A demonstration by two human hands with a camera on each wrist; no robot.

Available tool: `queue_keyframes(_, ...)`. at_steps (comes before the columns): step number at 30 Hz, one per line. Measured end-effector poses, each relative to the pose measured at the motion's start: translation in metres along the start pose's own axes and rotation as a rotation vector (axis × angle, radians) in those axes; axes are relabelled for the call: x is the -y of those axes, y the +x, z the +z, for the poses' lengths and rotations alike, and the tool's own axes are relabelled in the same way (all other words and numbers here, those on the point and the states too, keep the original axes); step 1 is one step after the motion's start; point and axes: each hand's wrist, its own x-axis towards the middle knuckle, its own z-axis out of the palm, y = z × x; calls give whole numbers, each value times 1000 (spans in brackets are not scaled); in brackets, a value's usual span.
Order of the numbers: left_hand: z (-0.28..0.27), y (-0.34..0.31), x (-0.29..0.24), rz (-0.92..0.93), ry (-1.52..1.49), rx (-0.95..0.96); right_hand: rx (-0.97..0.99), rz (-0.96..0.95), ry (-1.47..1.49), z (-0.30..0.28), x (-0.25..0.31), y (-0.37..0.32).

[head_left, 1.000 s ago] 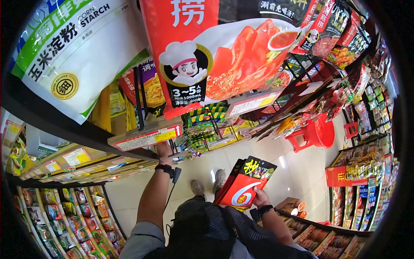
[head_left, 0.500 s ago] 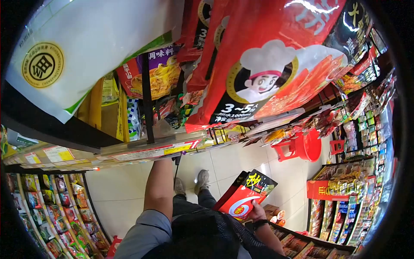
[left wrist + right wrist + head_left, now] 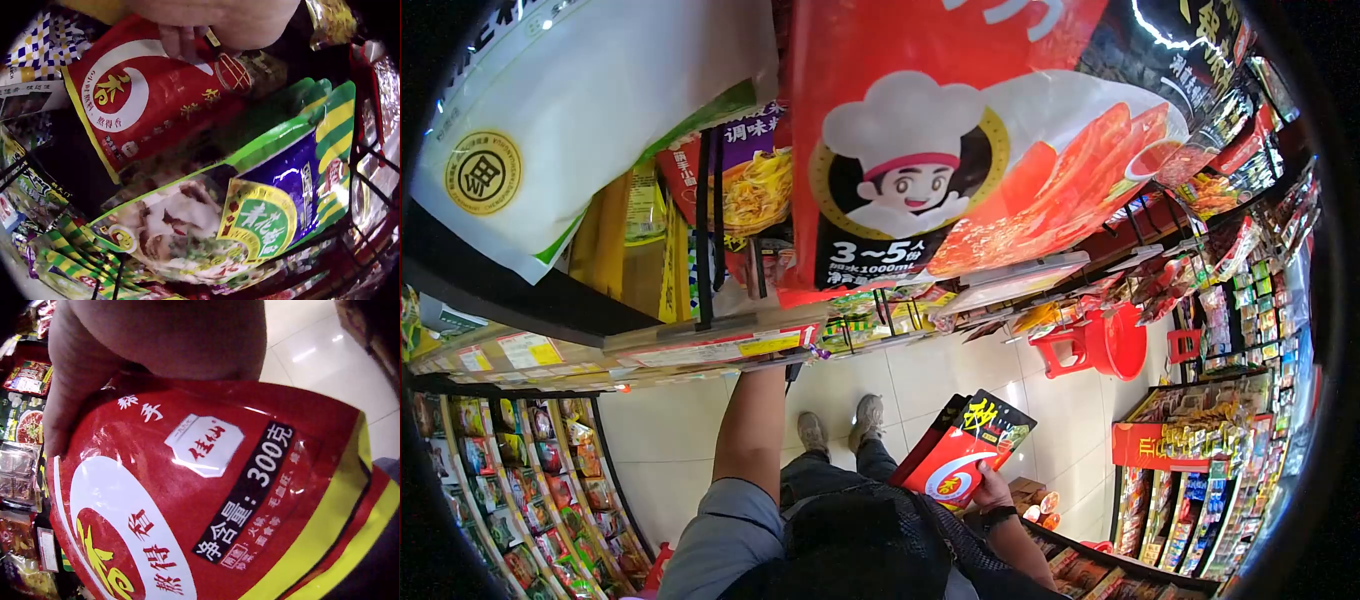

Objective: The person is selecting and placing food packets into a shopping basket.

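Observation:
My left hand (image 3: 219, 22) is at the top of the left wrist view, its fingers curled over the upper part of a red packet (image 3: 165, 100) inside the shelf. Just below that packet stands a green-edged packet (image 3: 206, 219) with a blue panel. From the head view the left hand is hidden behind the shelf edge; only the forearm (image 3: 750, 425) shows. Low on the right, my right hand (image 3: 992, 488) grips several stacked red-and-black packets (image 3: 955, 465). The right wrist view shows that hand (image 3: 162, 337) over the top of a red packet (image 3: 206, 487).
Large hanging bags, one white (image 3: 630, 90) and one red (image 3: 1000, 150), fill the upper head view. Beneath them runs a shelf edge with price labels (image 3: 720, 345). A red stool (image 3: 1065, 350) stands on the tiled floor (image 3: 670, 430), and more stocked racks (image 3: 530, 480) line both sides.
The left hand has moved from the shelf's edge in behind it, out of the head view. The right hand still holds its packets. The hanging red bag swung right, then back left in view.

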Motion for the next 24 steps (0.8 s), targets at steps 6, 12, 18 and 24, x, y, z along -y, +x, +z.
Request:
queue_keyframes(6, 12, 4, -5, 75, 32, -34, -43, 17, -3, -7, 0, -6)
queue_keyframes(12, 11, 18, -16, 168, 70, -72, -69, -25, -12, -6, -1, -1)
queue_keyframes(18, 1, -40, 2, 242, 140, 21, 23, -4, -33, -9, -9, 7)
queue_keyframes(24, -65, -169, 26, -28, -76, 684, 85, -21, -50, 11, -12, 20)
